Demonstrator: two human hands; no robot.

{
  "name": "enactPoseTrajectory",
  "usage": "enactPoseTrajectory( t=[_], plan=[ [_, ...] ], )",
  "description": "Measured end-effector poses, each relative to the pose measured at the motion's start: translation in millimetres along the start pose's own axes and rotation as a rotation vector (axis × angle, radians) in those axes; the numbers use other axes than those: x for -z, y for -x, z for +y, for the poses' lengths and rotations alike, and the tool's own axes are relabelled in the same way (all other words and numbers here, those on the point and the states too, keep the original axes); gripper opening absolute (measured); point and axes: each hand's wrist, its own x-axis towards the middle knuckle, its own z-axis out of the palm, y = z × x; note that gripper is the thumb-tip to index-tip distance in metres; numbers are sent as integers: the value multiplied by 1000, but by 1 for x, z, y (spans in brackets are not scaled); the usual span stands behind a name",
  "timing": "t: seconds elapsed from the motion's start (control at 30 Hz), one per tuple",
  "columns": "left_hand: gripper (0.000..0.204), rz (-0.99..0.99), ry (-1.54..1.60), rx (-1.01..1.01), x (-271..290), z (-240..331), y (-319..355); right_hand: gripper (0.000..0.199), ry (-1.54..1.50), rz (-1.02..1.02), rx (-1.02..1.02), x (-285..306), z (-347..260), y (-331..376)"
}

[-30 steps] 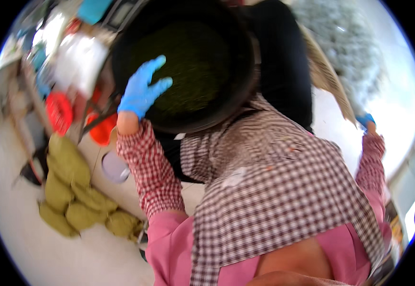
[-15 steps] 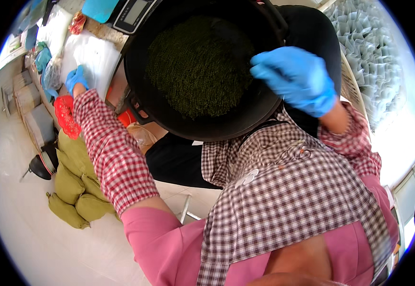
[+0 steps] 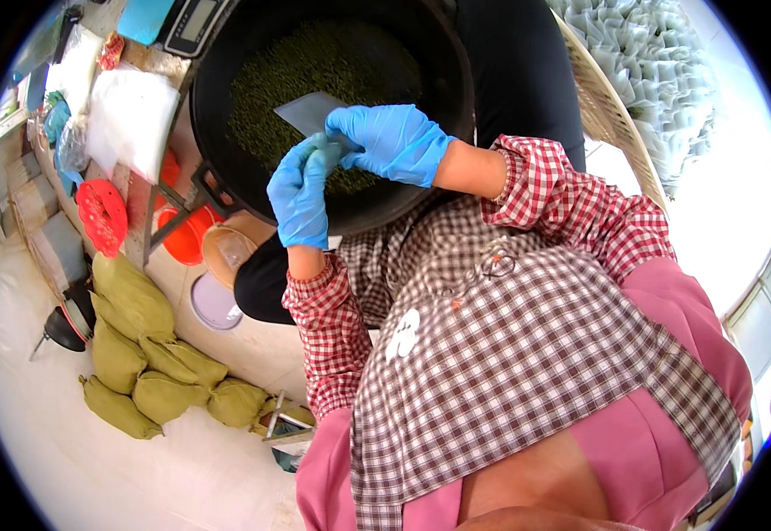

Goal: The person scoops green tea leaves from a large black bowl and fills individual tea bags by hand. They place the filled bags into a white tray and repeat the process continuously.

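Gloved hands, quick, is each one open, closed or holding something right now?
Left hand: closed, fingertips pinching the lower edge of a small translucent bag.
Right hand: closed, pinching the same bag.

Looks like a small packing workshop. Based on: digital scale (image 3: 192, 28) near white plastic sheeting (image 3: 133, 124), big black pan (image 3: 213, 115) of dark green granules (image 3: 266, 88), woven basket (image 3: 620, 115) heaped with small pale packets (image 3: 647, 75), plump olive sacks (image 3: 164, 396) piled on pale floor (image 3: 191, 478). Could equally be a shop's back room; can't tell which.
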Motion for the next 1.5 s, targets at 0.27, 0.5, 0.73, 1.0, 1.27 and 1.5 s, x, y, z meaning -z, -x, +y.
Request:
enactPoseTrajectory(
  t=[0.27,0.5,0.73,1.0,1.27,1.5],
  plan=[
    [20,182,45,147,-16,-35,36,52,-311,-207,-255,-6,5,49],
    [6,46,150,85,-33,-61,57,53,-233,-325,-440,-10,20,45],
    [19,113,-353,-159,-38,-61,53,30,138,-161,-204,-20,32,44],
    [22,146,-391,134,-29,-59,38,19,361,-201,-34,-22,28,41],
    [40,101,-1359,-110,-25,-59,27,23,484,-566,-138,-26,6,36],
    [31,141,-903,64,-5,-46,0,44,254,-289,-95,-20,18,23]
  ],
)
